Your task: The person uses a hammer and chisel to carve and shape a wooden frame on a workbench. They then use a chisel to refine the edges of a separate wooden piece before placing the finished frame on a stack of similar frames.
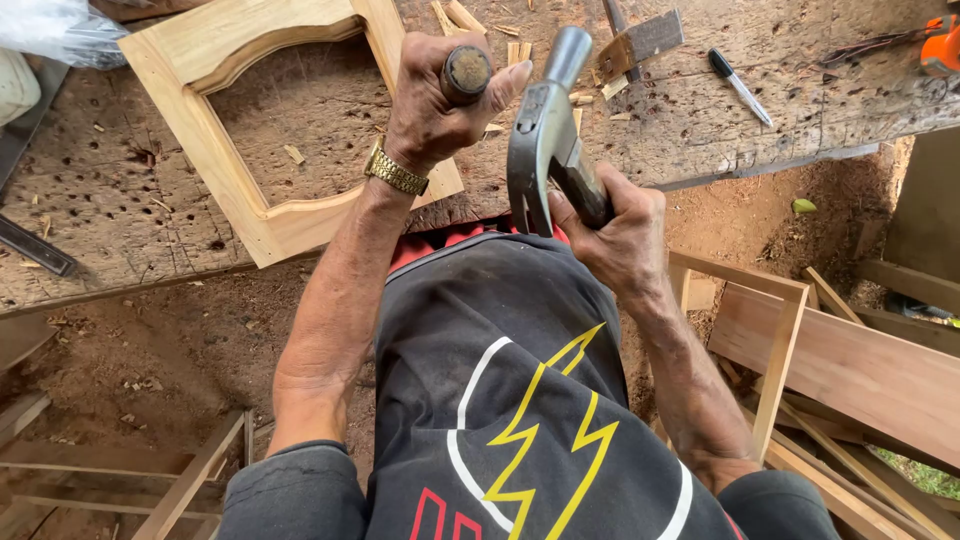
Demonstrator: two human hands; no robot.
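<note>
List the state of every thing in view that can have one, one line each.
Left hand: fisted around a chisel handle, upright.
Right hand: gripping a claw hammer, raised off the bench.
Wooden frame: lying flat on the workbench, unfinished.
Pen: lying loose on the bench.

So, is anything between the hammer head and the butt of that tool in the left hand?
Nothing visible. The hammer in the right hand is raised just beside the left hand, whose grip wraps a round-ended tool over the wooden frame. Only open air separates them; the left thumb lies close by.
</note>
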